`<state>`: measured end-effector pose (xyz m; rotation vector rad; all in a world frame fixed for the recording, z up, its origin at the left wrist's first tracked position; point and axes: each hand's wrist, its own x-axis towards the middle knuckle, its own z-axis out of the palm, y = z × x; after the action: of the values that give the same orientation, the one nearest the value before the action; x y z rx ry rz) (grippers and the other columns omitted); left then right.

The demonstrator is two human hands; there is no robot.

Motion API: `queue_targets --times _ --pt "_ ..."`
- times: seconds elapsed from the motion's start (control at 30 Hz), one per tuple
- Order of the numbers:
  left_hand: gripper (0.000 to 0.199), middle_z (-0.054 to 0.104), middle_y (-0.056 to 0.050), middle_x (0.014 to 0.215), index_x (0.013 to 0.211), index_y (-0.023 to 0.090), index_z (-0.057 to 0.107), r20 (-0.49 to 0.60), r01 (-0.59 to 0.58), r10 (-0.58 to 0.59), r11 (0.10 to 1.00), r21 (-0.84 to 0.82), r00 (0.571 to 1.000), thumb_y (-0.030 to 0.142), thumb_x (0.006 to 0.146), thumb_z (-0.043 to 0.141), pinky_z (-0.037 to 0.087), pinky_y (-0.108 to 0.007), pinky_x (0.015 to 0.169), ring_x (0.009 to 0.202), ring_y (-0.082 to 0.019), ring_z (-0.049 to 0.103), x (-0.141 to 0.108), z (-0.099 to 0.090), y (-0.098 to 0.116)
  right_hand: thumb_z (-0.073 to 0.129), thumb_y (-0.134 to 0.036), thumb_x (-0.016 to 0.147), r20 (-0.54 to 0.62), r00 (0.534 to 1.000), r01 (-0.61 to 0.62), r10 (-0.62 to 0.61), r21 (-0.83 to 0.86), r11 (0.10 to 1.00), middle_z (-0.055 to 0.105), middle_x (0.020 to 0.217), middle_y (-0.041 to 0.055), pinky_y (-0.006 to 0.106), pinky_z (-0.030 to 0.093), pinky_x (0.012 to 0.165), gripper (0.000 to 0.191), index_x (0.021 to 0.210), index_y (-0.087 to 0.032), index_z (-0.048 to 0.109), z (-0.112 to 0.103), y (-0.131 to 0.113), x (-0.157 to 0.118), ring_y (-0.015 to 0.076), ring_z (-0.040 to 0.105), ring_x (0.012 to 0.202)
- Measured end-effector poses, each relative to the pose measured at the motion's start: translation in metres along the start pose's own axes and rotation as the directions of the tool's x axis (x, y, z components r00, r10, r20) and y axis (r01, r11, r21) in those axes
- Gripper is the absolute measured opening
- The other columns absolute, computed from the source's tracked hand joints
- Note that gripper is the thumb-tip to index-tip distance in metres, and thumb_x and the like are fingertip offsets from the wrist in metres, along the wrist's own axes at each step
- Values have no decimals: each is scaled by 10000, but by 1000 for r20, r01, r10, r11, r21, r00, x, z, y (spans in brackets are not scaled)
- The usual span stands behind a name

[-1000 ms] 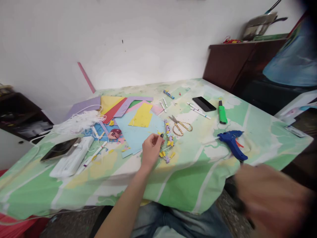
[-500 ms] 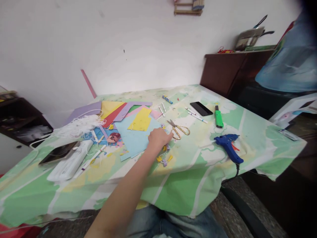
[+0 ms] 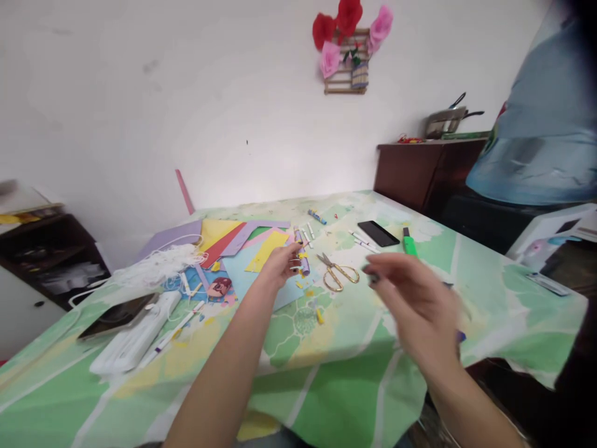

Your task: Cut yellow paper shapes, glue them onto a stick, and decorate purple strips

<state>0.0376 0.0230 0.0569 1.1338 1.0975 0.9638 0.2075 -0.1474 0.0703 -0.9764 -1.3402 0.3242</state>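
My left hand (image 3: 280, 264) is over the papers at the table's middle, its fingers closed on a narrow purple paper strip (image 3: 304, 264) with small yellow pieces on it. My right hand (image 3: 420, 305) is raised over the right of the table, smeared by motion. Its fingers look bent, and whether they hold anything is not clear. Between the hands lie gold-handled scissors (image 3: 334, 272), blades apart. Behind my right hand, the blue glue gun (image 3: 461, 336) is mostly hidden. Beside my left hand are a yellow sheet (image 3: 265, 252) and a light blue sheet (image 3: 240, 274).
A black phone (image 3: 377, 233), white markers (image 3: 362, 241) and a green utility knife (image 3: 409, 241) lie at the back right. On the left are tangled white cord (image 3: 161, 267), another phone (image 3: 119, 314) and a white power strip (image 3: 135, 339). A large water bottle (image 3: 536, 143) stands at right.
My left hand has lifted the purple strip with yellow pieces off the table. My right hand has come into view in front of the glue gun. The view has tilted upward.
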Motion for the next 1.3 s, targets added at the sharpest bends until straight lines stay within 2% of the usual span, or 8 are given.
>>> queue_targets --times 0.1,0.2,0.4,0.63,0.8,0.93,1.1,1.3 --pt "125 552 18 632 780 159 575 31 -32 40 973 -230 999 279 777 608 442 -228 517 503 -80 518 -3 -4 17 565 -196 798 170 976 165 -137 -167 972 592 923 48 335 465 703 215 1007 -236 593 32 23 31 179 559 781" --pt "118 592 6 666 775 170 576 18 -61 73 922 -383 997 262 746 643 450 -218 543 549 -85 558 -4 -8 27 651 -228 719 282 942 240 -180 -196 951 548 1068 79 367 471 776 434 1130 -238 512 63 45 51 210 547 886" --pt "77 579 16 597 745 170 569 24 -47 69 857 -513 997 222 764 623 446 -219 529 523 -94 551 -7 -13 32 498 -86 785 234 891 440 -389 -234 867 537 1023 95 378 459 832 337 1094 -219 512 101 67 67 217 533 937" --pt "104 558 31 563 732 182 550 44 -18 46 865 -502 998 249 809 568 447 -202 543 509 -78 544 -8 -14 26 460 -36 775 253 840 529 -480 -181 829 555 1013 93 358 462 848 328 1028 -215 567 113 74 77 214 534 978" --pt "372 667 -103 781 743 136 609 113 2 31 958 -286 993 456 849 451 498 -277 632 698 -160 646 -6 -28 20 520 -69 753 174 916 380 -361 -88 921 607 936 53 312 474 766 277 974 -216 600 109 79 89 177 575 853" --pt "371 673 -137 758 682 111 628 46 -121 119 992 27 992 480 712 611 414 -258 485 631 -206 636 -4 -50 16 593 -177 723 129 986 104 -102 -7 995 638 852 36 302 473 702 183 903 -197 621 106 90 111 172 584 771" --pt "325 672 -56 923 816 189 650 -58 -429 466 851 303 883 362 563 756 412 -240 624 885 -194 594 7 -63 10 638 -273 691 195 974 -145 115 148 978 626 772 23 286 447 643 234 898 -169 610 111 107 127 154 559 690" --pt "346 703 -70 838 899 177 687 129 -483 472 788 382 872 376 620 728 423 -280 658 808 -207 622 12 -56 -11 627 -259 700 240 966 -130 101 109 985 595 708 -2 265 416 604 163 840 -175 619 123 116 109 133 527 644"
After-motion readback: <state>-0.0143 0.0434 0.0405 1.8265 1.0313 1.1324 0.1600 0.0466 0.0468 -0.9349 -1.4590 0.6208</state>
